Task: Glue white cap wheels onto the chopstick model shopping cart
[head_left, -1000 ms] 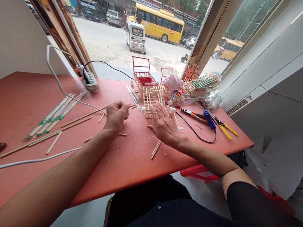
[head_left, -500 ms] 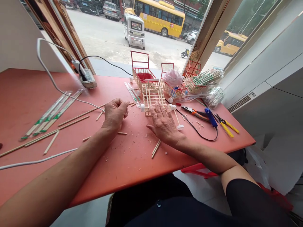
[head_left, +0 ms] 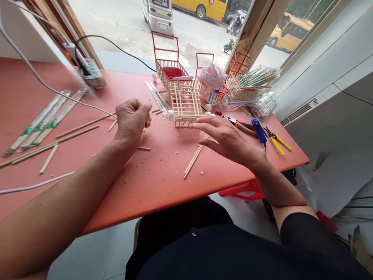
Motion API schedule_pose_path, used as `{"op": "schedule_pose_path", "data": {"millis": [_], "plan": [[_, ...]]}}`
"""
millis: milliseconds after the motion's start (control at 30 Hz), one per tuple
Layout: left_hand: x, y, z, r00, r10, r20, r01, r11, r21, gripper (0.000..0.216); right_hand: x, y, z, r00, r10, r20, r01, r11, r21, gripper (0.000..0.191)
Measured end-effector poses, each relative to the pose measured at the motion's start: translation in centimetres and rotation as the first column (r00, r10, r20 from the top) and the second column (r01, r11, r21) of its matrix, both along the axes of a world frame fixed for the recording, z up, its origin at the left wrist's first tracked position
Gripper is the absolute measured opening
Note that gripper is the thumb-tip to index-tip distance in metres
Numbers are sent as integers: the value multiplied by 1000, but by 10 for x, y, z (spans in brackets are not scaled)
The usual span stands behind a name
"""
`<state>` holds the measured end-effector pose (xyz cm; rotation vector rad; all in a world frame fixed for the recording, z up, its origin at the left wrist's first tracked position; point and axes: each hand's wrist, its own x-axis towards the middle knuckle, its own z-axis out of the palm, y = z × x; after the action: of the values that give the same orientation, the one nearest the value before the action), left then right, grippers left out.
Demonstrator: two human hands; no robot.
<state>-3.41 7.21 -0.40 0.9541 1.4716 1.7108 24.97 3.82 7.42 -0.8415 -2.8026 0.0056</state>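
Observation:
My left hand (head_left: 132, 120) is closed above the table, left of a small wooden stick cart (head_left: 186, 101). What its fingers hold, if anything, is hidden. The cart has white wheels and a grid of pale sticks facing up. Stretched out with fingers apart, my right hand (head_left: 225, 136) hovers at the cart's near right corner; whether a fingertip touches it I cannot tell. Two loose sticks (head_left: 194, 161) lie partly under that hand. Behind stands a cart with a red handle (head_left: 164, 70), and beside it another cart (head_left: 211, 91) carries a pink bundled cloth (head_left: 212, 74).
Pliers (head_left: 241, 126), a blue-handled tool (head_left: 258, 130) and yellow-handled cutters (head_left: 278, 140) lie at right. Wrapped chopsticks (head_left: 37, 126) and long sticks are at left. A power strip (head_left: 92, 76) with cables sits by the window. A third cart (head_left: 236, 83) holds packets.
My right hand has lifted off the cart's stick grid and shifted right. My left hand stays closed beside the cart. The view has tilted downward.

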Motion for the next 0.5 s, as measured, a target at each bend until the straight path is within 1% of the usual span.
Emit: {"op": "schedule_pose_path", "data": {"millis": [67,133,167,233,267,367,500], "plan": [[-1,1,0,1000,-8,-16,8,1000,-9,43,12,-7,-3,993,40,110,-39,999,-13,41],[-2,2,0,999,-17,-36,16,1000,-13,42,15,-9,-11,974,53,220,-50,999,-22,39],[-2,2,0,999,-19,-45,18,1000,-12,41,14,-8,-16,961,55,270,-52,998,-21,35],[-3,3,-1,998,-18,-59,18,1000,-7,40,8,-3,-25,932,58,357,-64,998,6,21],[-2,3,-1,998,-15,-62,15,1000,-4,40,4,0,-27,916,63,397,-79,997,23,18],[-1,3,-1,998,-11,-63,11,1000,3,43,-8,7,-27,860,96,501,-149,987,67,28],[1,1,3,999,-6,-45,6,1000,4,47,-20,5,-14,759,157,632,-260,963,74,35]]}}
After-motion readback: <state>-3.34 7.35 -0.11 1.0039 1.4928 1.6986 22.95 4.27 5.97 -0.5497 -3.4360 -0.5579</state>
